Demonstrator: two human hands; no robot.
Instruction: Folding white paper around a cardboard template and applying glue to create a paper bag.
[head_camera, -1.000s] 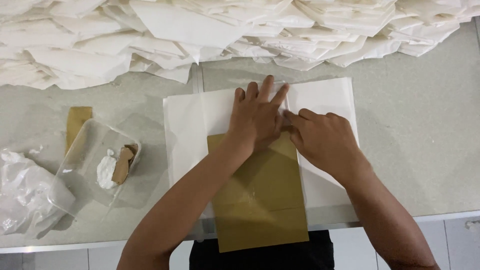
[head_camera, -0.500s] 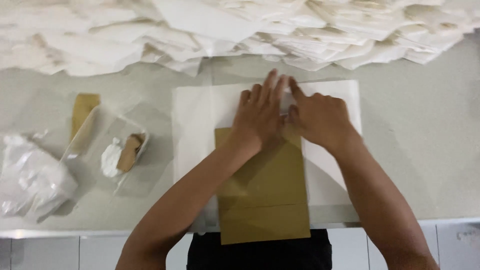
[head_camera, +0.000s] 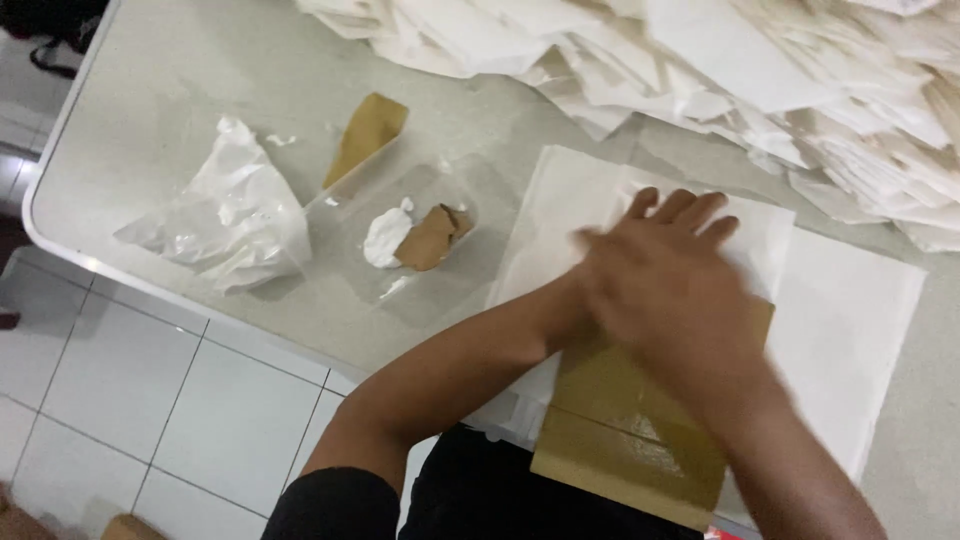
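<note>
A white paper sheet (head_camera: 585, 195) lies flat on the grey table (head_camera: 200, 110). A brown card rectangle (head_camera: 620, 445) rests on it and hangs over the near edge. My left hand (head_camera: 682, 208) lies flat on the sheet, fingers spread and pointing away from me. My right hand (head_camera: 680, 315) is blurred by motion. It crosses over the back of my left hand, flat, above the top of the brown card. Neither hand grips anything.
A big heap of folded white papers (head_camera: 800, 70) fills the far side. Left of the sheet stand a clear plastic tray (head_camera: 440, 290) with white paste (head_camera: 383, 238) and a brown scrap (head_camera: 428, 238), a brown strip (head_camera: 366, 135) and a crumpled plastic bag (head_camera: 232, 222). The table edge and tiled floor (head_camera: 120, 390) are at left.
The view has swung left and tilted. My right hand has swept left over my left hand, which stays flat on the sheet.
</note>
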